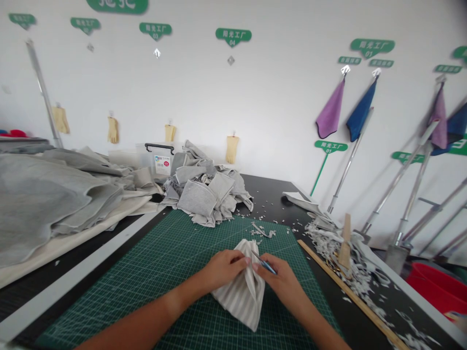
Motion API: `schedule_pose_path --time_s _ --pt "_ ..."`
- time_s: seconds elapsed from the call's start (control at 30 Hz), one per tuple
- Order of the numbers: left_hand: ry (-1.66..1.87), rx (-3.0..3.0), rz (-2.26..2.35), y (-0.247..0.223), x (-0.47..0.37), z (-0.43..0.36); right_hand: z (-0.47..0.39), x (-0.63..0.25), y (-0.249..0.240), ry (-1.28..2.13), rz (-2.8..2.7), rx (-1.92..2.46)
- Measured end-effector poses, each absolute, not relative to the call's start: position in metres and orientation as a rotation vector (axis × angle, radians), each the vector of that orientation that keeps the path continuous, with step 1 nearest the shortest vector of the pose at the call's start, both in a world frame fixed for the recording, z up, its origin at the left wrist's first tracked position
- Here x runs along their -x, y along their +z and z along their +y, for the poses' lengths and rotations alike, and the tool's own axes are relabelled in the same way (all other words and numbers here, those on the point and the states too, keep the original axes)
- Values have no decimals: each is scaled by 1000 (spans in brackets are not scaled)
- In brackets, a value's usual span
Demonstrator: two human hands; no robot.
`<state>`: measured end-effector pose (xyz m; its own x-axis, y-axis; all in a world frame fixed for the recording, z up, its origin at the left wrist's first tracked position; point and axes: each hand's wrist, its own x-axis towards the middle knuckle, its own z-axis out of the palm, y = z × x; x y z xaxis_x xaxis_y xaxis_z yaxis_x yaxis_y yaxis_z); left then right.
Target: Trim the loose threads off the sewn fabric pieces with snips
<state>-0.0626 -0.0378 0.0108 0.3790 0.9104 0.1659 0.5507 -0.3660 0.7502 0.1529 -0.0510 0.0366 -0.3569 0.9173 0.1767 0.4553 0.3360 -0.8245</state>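
A striped grey-and-white cloth piece [245, 296] is bunched up over the green cutting mat [160, 267]. My left hand [226, 266] pinches its upper left side between thumb and fingers. On the other side, my right hand [279, 276] is closed round a slim blue-handled tool with a pointed metal tip [268, 265]; whether it is a pair of snips I cannot tell. The tip points up and left, close to the cloth's top fold. My right thumb touches the cloth near the left thumb.
A heap of grey cloth pieces [204, 194] stands behind the mat, beside a clear plastic box [160, 158]. Larger grey sheets [47, 194] are stacked at left. Wooden strip [350, 291], scraps [359, 257] and red bucket [436, 287] are at right.
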Motion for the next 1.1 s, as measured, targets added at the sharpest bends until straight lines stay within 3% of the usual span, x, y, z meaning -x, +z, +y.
schedule_pose_path --time_s 0.57,0.83,1.1 --pt "1289 -1218 1054 35 87 -33 -30 -176 27 673 -1783 1463" --pt "1300 -837 880 40 108 -23 -23 -190 24 642 -1637 1531" --pt "1284 -714 1001 41 110 -19 -25 -196 34 581 -1552 1504"
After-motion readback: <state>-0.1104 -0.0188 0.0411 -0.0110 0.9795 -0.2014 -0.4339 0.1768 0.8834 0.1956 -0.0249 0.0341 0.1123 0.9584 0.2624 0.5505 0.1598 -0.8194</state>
